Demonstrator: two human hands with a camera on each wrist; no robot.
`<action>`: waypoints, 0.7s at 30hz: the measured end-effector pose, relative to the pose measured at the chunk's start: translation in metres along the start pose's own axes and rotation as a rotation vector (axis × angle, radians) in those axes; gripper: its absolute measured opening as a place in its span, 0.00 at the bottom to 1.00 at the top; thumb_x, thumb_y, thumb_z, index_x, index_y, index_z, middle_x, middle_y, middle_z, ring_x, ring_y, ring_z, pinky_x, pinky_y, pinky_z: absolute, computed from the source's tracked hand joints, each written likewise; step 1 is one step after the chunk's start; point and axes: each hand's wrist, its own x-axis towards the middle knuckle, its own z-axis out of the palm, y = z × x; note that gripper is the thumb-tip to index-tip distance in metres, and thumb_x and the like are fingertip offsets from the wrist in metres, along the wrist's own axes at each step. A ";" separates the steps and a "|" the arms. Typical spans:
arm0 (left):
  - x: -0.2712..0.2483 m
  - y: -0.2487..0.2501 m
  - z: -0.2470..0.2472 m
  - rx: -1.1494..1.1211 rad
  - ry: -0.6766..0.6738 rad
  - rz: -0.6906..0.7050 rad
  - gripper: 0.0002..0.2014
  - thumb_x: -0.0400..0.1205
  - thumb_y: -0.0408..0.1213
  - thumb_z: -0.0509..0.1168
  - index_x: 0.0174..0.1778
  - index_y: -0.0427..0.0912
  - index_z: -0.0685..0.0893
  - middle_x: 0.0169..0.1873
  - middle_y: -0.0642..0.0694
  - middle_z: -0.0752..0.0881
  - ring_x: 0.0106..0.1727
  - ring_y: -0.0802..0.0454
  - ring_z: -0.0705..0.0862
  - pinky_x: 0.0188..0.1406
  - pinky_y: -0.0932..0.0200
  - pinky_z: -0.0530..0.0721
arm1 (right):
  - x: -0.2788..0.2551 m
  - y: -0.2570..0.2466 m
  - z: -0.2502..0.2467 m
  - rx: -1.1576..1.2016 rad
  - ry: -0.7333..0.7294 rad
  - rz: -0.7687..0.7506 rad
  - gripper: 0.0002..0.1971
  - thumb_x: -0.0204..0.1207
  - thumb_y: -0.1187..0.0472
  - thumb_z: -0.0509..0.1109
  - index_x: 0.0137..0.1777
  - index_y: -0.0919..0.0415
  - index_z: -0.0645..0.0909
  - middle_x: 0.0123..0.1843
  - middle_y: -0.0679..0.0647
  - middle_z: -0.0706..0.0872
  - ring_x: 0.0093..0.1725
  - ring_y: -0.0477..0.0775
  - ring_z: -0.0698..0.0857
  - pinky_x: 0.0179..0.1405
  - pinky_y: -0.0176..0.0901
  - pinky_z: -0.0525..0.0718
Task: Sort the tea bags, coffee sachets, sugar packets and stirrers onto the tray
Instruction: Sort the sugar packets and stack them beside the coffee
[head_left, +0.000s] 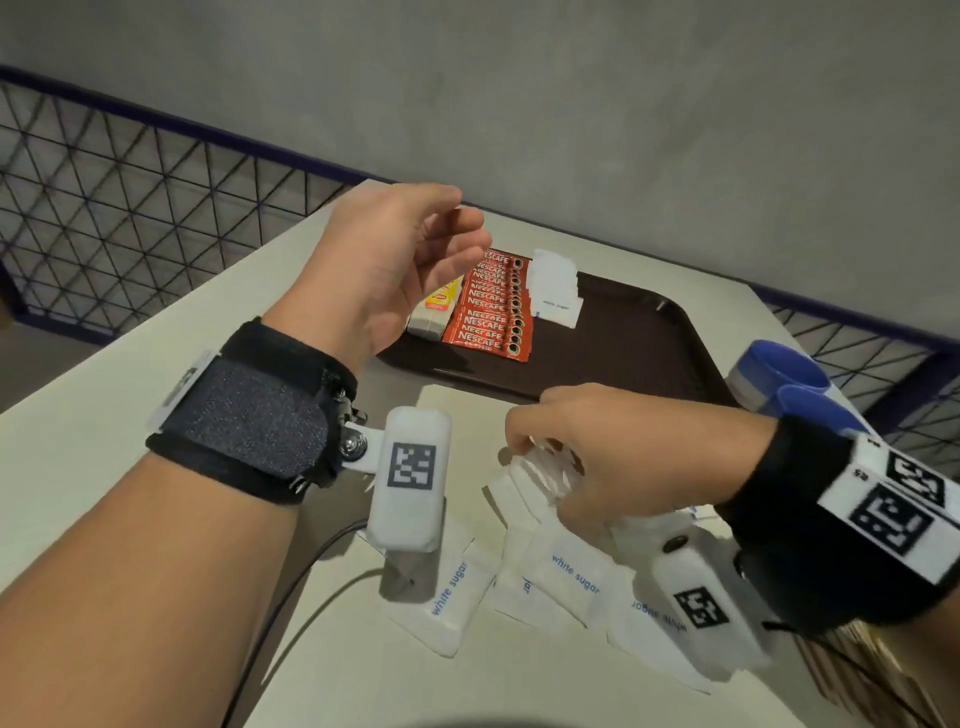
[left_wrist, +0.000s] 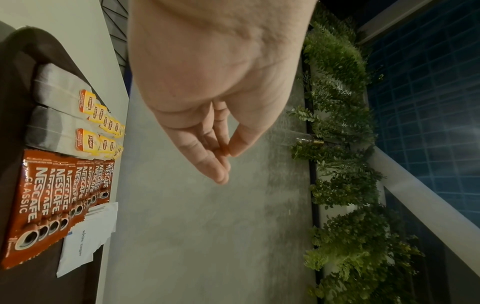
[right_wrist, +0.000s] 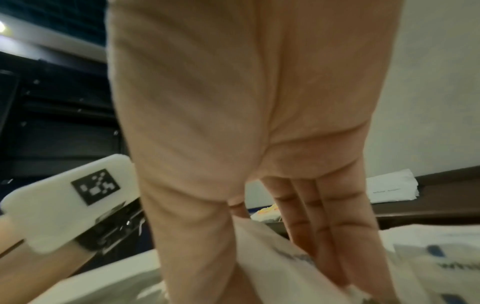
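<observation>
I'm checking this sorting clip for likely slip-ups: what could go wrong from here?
1. The right hand pinches several sugar packets at once; some may slide out and scatter on the way to the tray.
2. The sugar stack on the tray sits right beside the coffee sachets; a careless drop could overlap them.
3. The left hand hovers empty over the tea bags and might brush them out of line.

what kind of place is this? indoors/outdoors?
Probably a café or canteen terrace: a brown serving tray on a pale table, a mesh railing alongside, a planter hedge beyond it.
</observation>
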 end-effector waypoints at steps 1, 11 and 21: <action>-0.001 0.000 0.000 0.008 -0.012 -0.005 0.05 0.87 0.34 0.69 0.48 0.37 0.87 0.39 0.43 0.92 0.40 0.53 0.92 0.40 0.63 0.90 | -0.001 0.001 0.001 0.059 0.060 -0.005 0.21 0.71 0.54 0.78 0.60 0.37 0.73 0.51 0.42 0.78 0.48 0.45 0.81 0.44 0.47 0.87; -0.009 -0.008 0.012 0.127 -0.122 -0.124 0.12 0.87 0.35 0.71 0.62 0.31 0.85 0.45 0.38 0.94 0.41 0.48 0.93 0.37 0.61 0.92 | -0.014 0.022 0.020 1.045 0.447 0.009 0.11 0.76 0.72 0.76 0.53 0.56 0.88 0.51 0.68 0.89 0.49 0.72 0.88 0.52 0.70 0.87; -0.031 -0.032 0.036 0.443 -0.519 -0.279 0.15 0.80 0.46 0.73 0.56 0.40 0.90 0.43 0.47 0.94 0.41 0.53 0.92 0.48 0.55 0.90 | -0.013 0.032 0.030 1.771 0.799 -0.057 0.17 0.79 0.75 0.70 0.66 0.62 0.81 0.56 0.61 0.94 0.54 0.60 0.94 0.49 0.50 0.92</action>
